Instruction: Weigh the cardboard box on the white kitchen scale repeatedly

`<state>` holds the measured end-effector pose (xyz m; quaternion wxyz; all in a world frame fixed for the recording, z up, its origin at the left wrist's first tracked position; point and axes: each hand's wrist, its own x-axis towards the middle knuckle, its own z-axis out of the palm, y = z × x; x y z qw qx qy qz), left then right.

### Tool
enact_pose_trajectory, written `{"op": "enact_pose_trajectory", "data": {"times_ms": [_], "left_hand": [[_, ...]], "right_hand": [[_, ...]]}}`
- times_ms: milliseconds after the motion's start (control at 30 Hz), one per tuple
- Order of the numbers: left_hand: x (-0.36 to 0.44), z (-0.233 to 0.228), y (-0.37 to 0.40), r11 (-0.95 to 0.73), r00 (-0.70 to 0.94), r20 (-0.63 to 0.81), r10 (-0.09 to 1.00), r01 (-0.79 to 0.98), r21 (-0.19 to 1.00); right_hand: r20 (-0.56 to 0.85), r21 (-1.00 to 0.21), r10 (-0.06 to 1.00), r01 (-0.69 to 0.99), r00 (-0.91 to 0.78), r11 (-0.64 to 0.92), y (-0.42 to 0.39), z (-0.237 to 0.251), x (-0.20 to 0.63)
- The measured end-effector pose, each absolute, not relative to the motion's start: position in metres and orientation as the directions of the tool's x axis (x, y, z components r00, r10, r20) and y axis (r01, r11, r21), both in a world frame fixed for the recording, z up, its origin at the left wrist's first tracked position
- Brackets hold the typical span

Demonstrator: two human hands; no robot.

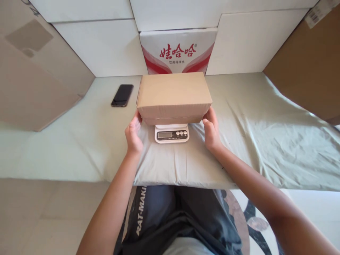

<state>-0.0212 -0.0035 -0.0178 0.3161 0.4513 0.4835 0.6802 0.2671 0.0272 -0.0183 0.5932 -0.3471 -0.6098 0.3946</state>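
Both hands (134, 132) (211, 131) apparently steady box (174, 97) on scale (171, 134).

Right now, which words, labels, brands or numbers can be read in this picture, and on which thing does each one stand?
"娃哈哈", red, on the white carton behind the brown box.
"饮用纯净水", small, under it on the same carton.
"RAT-MAKI", cut off, on the dark clothing.
Scale display and button labels: too small to read.
Barcode label on the cardboard at top right: too blurred.
Dark mark at top left cardboard: cut off, unreadable.
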Motion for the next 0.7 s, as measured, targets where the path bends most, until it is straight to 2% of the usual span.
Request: {"op": "enact_pose_trajectory", "data": {"times_ms": [400,500,700], "left_hand": [[-0.014,-0.018,-0.004,-0.343,-0.375,0.307,0.875,-0.031,0.939],[-0.010,0.000,-0.004,-0.334,-0.342,0.281,0.897,-0.104,0.937],[-0.018,0.047,0.053,-0.457,-0.221,0.422,0.879,-0.140,0.879]], "right_hand": [[0.492,-0.870,0.865,-0.108,-0.103,0.482,0.014,0.007,0.254],[0.532,-0.846,0.841,-0.030,-0.104,0.532,0.012,0.020,0.253],[0.653,-0.756,0.757,0.057,-0.017,0.653,0.077,0.041,0.251]]}}
